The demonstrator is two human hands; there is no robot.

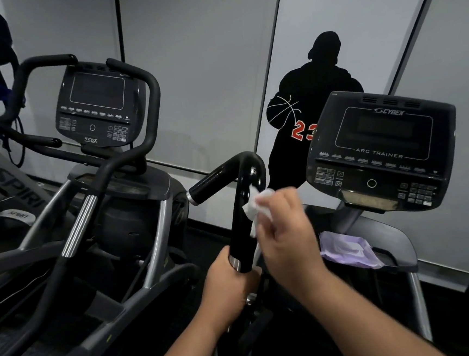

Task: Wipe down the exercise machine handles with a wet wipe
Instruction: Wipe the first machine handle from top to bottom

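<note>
— Right hand (281, 224) first: my grip there is pinching a crumpled white wet wipe (254, 204), pressed against the right side of the glossy black curved tubular handle (242, 202), just below its bend.

— And the other?

— Left hand (231, 281) has its fingers curled round the same bar lower down, at the chrome collar, steadying it.

— Which way does the bar run from the wipe?

— From the head view, its long axis goes nearly upright from my left hand up to the wipe, then hooks over and down-left to a stubby capped end. The unwiped-looking stretch, I'd judge, lies above and left of the wipe, so the right hand is the nearer one.

— Counts?

— One wipe in hand, one handle being worked, two hands on it. One lilac soft plastic wipe pack (347, 250) sits on the grey machine ledge to the right, below one dark Cybex console (381, 148). A second console stands on the neighbouring machine, far left.
</note>
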